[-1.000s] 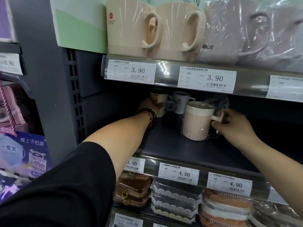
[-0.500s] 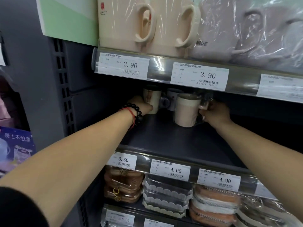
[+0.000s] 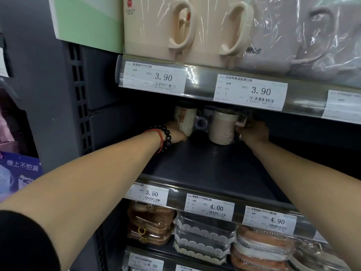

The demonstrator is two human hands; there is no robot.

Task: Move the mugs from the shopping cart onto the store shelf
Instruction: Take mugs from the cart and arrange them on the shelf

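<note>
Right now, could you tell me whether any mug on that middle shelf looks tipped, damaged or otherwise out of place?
Nothing stands out. The cream mug under the left hand and the beige mug whose handle the right hand holds both stand upright at the back of the middle shelf. A white mug behind them is too dark to judge.

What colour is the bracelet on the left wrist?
Black round beads beside a thin red cord; the head view shows it best.
</note>
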